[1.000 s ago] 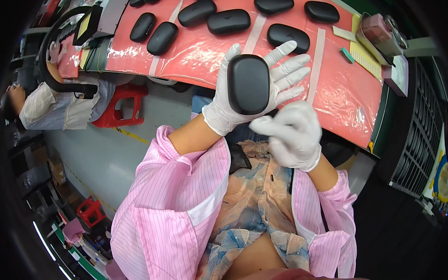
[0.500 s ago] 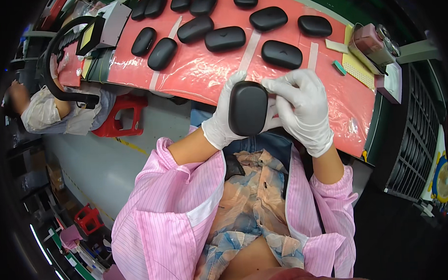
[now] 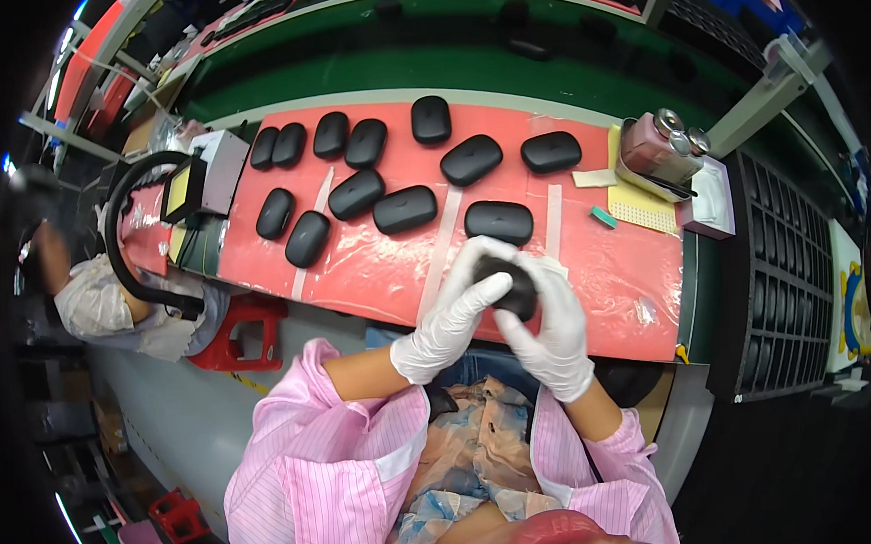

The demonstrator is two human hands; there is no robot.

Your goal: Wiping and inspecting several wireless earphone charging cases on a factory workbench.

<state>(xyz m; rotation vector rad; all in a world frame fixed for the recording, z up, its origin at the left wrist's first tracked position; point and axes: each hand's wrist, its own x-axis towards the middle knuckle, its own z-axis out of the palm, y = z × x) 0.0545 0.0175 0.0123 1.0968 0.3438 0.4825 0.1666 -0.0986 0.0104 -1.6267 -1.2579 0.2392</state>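
- Cases [image 3: 405, 210] lie on the red mat [image 3: 619, 299], upper left to upper right; which are done, I can't tell.
- Left hand [image 3: 456, 314]: fingers bent around the held case [image 3: 521, 294], mid-frame.
- Right hand [image 3: 558, 330]: fingers bent, holding its right side; some tips are hidden.

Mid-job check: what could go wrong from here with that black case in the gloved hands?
The rounded black case might slip, since only the gloved left hand and right hand hold it.
The fingers could nudge the nearest case on the mat, which lies just beyond them.
It could also get mixed up with the similar black cases lying loose on the red mat.
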